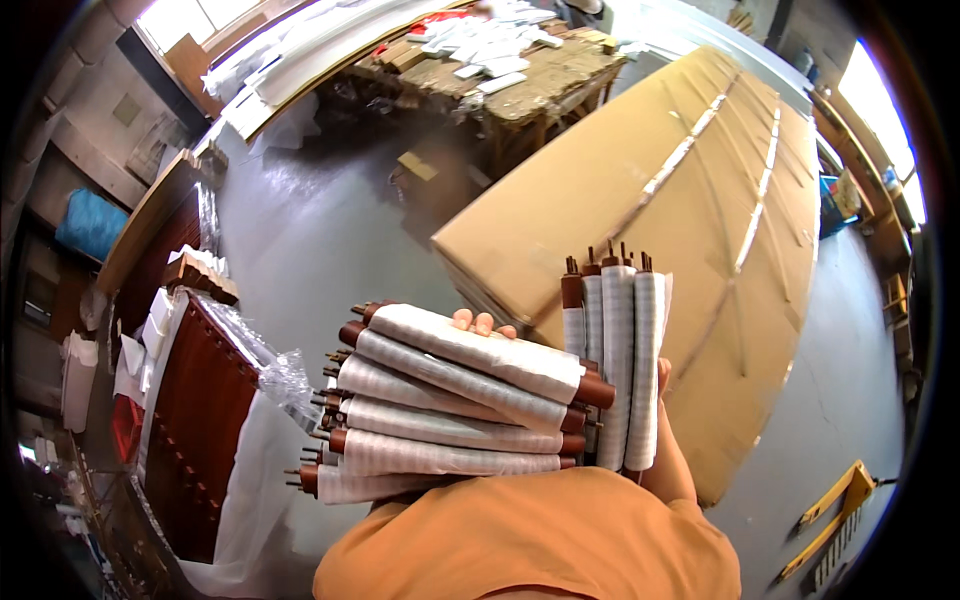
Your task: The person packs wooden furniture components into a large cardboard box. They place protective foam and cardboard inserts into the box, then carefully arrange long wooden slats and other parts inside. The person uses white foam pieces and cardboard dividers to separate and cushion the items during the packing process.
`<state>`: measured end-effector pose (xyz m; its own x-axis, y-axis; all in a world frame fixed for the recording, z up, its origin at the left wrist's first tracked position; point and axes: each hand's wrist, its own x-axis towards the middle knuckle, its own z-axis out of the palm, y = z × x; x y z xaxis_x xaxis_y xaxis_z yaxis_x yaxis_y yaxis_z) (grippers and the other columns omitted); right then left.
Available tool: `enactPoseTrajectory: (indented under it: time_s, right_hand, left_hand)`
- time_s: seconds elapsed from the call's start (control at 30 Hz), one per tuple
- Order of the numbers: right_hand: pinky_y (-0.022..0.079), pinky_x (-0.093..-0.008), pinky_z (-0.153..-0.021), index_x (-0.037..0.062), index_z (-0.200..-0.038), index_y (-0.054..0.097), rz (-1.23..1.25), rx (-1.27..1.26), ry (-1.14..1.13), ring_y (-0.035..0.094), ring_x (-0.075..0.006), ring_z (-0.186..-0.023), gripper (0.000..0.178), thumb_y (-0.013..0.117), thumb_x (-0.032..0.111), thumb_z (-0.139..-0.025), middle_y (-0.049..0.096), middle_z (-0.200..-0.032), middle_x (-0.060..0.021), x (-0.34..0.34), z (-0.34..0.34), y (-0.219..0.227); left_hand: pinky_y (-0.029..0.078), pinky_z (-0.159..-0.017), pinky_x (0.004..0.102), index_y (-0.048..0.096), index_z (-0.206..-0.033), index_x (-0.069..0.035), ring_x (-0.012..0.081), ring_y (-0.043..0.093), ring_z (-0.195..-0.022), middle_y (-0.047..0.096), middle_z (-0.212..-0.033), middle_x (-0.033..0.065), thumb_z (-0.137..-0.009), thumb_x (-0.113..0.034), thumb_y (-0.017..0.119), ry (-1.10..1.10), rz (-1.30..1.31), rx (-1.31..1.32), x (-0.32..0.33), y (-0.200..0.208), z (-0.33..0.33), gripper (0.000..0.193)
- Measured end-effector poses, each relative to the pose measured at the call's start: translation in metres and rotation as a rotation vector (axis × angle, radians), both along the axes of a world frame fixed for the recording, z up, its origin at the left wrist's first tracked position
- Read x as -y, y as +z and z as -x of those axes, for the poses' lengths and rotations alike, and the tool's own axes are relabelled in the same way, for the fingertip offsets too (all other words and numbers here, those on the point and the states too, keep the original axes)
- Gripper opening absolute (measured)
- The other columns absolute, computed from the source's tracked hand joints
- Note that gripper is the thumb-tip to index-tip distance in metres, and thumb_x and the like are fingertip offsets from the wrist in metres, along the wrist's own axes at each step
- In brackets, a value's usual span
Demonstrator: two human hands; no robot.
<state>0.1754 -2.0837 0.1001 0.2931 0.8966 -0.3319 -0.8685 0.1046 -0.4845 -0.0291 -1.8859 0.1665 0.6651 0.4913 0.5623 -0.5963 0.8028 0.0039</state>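
While an orange shirt (530, 535) fills the near middle, two groups of dark-red posts in pale wrapping are held just in front of it. The crosswise posts (450, 405) are stacked on the left side of the load, running left to right and fanning slightly, with thin pins sticking out past their left ends. The left hand (484, 323) holds them, its fingers curled over the far edge of the stack; the rest of that hand is hidden. The lengthwise posts (619, 350) sit side by side at the right ends of the others, their pins pointing to the far side. The right hand (663, 376) is against the right edge of this second group; its fingers are mostly hidden, so I cannot tell how tightly they close.

Beyond the load, a large cardboard-covered pack (590, 190) reaches from the middle to the far right. Farther off, a wooden table (563, 75) carries a heap of white pieces (490, 45). At the left lies a dark-red panel (215, 400), with clear plastic wrap (285, 378) along its right side. A yellow forked frame (850, 487) rests on the gray floor (340, 230) at the near right.
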Motion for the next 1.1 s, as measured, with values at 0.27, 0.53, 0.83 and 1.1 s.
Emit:
enactPoseTrajectory:
  time_s: [0.27, 0.53, 0.83, 1.1]
  right_hand:
    - [0.046, -0.047, -0.09, -0.0033, -0.127, 0.045, -0.068, -0.134, 0.289, 0.059, -0.0379, -0.096, 0.073, 0.062, 0.036, -0.067, 0.059, -0.112, -0.0247, -0.248, 0.04, 0.002]
    - [0.045, -0.044, -0.094, -0.004, -0.127, 0.045, -0.264, -0.357, 0.43, 0.06, -0.0359, -0.099, 0.072, 0.062, 0.031, -0.067, 0.058, -0.113, -0.0249, -0.492, 0.047, -0.007]
    - [0.051, -0.0414, -0.087, -0.0074, -0.122, 0.048, -0.179, -0.272, 0.187, 0.064, -0.0324, -0.092, 0.066, 0.063, 0.026, -0.067, 0.061, -0.108, -0.0239, -0.639, 0.007, -0.014]
    - [0.05, -0.0429, -0.089, -0.0061, -0.124, 0.046, -0.017, -0.077, -0.316, 0.062, -0.0317, -0.096, 0.066, 0.062, 0.026, -0.069, 0.06, -0.11, -0.0215, -0.74, -0.011, -0.024]
  left_hand:
    - [0.024, -0.109, 0.0522, 0.053, -0.11, -0.015, 0.0317, 0.04, -0.121, 0.054, -0.113, 0.0075, -0.09, -0.04, 0.053, 0.337, -0.062, -0.165, -0.209, -0.039, 0.078, 0.031]
    - [0.023, -0.109, 0.051, 0.053, -0.11, -0.015, 0.0312, 0.04, -0.122, 0.053, -0.113, 0.0078, -0.09, -0.04, 0.054, 0.314, -0.084, -0.356, -0.422, -0.047, 0.098, 0.032]
    - [0.023, -0.11, 0.0498, 0.053, -0.11, -0.015, 0.0306, 0.039, -0.122, 0.053, -0.114, 0.0081, -0.09, -0.041, 0.054, 0.029, -0.021, -0.343, -0.636, -0.062, 0.03, 0.033]
    - [0.029, -0.108, 0.0479, 0.052, -0.115, -0.015, 0.0295, 0.043, -0.119, 0.053, -0.118, 0.0081, -0.091, -0.043, 0.051, -0.381, -0.044, -0.147, -0.804, -0.059, -0.087, 0.037]
